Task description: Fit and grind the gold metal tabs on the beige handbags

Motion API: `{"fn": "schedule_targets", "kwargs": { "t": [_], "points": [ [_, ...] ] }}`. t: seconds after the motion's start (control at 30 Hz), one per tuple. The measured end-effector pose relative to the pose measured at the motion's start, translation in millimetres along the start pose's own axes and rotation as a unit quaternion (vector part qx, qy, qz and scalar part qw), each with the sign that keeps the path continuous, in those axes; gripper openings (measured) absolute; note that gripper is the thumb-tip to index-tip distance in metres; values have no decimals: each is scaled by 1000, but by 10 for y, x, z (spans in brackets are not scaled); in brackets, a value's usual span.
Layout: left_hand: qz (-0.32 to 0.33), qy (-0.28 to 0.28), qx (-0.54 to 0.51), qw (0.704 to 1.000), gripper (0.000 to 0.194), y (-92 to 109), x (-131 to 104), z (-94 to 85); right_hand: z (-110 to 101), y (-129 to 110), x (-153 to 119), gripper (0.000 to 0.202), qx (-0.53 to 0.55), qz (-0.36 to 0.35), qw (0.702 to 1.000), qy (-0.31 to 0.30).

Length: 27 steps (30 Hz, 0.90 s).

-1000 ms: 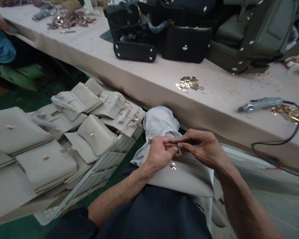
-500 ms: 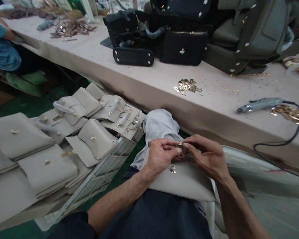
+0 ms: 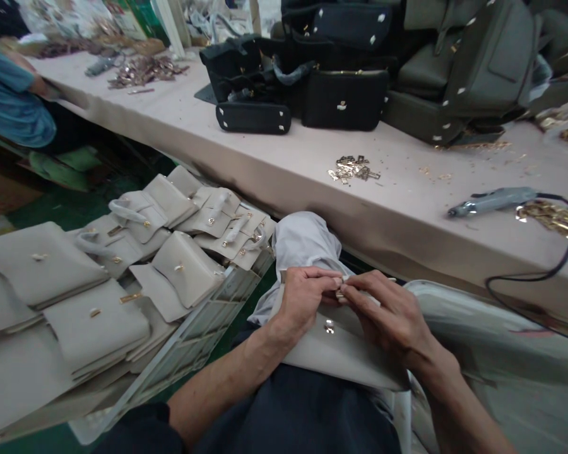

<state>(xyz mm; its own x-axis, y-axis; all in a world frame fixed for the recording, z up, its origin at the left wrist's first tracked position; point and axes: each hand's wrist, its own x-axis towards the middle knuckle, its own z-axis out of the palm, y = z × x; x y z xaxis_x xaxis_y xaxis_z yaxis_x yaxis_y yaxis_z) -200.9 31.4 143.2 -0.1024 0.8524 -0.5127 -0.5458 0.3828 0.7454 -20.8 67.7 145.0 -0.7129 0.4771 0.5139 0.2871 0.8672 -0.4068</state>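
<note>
L hand [image 3: 305, 296] and R hand [image 3: 390, 309] fingertips pinched on small metal pc [image 3: 339, 293], mostly hidden by fingers, over beige bag [image 3: 345, 356], far edge partly covered

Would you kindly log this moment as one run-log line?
Left hand: pinching small metal piece | Right hand: fingertips at same piece | Pale bag: beneath both hands | Corded tool: lying on table

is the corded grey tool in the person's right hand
No, the grey tool lies on the table, while the right hand is over the bag.
</note>
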Motion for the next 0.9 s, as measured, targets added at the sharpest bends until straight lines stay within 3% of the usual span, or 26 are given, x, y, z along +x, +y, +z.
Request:
{"fn": "schedule_targets", "kwargs": {
  "t": [0.13,0.27,0.43,0.8,0.9],
  "points": [
    [10,-20,20,1000,28,-14,-44,26,1,16,87,28,37,28,997,55],
    [56,-74,62,994,39,-70,-98,24,-68,59,222,10,149,126,978,70],
    [82,-46,108,990,48,-139,-75,15,-80,100,276,16,205,201,957,36],
    [82,-34,136,987,47,-151,-65,57,13,105,261,23,188,302,933,51],
    [87,-24,145,985,46,-170,-29,65,65,138,253,27,220,348,910,51]
  ]
}}
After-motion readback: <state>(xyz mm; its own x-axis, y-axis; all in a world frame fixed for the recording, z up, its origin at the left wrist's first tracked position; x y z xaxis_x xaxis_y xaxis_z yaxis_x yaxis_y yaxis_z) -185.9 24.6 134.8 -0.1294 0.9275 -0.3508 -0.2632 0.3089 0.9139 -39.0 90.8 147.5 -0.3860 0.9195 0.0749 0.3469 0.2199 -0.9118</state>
